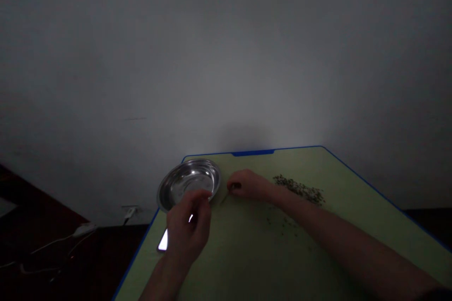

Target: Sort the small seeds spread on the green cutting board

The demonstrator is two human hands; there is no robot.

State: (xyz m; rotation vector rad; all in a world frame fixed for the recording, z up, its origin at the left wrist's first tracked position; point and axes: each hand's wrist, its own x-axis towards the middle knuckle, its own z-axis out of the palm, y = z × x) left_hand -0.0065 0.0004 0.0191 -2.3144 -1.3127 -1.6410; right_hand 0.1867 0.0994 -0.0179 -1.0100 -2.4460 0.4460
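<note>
Working between steel bowl (173,186) and dark grains (300,189)

The grains lie right of the right hand (249,186), the nearer one, their spread slanting toward the near right. Its fingertips look together; the left hand (189,225) curls before the bowl. Whether either clamps something, one cannot tell. The room is dim around the green table (222,258).

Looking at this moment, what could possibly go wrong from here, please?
Three possible risks:
1. The metal bowl appears to reach the left edge of the table; a bump from the left hand might tip it.
2. The right forearm passes close by the small dark grains, so a sweep could scatter them.
3. A lit screen lies beside the left hand, near that edge, and might be knocked off.
</note>
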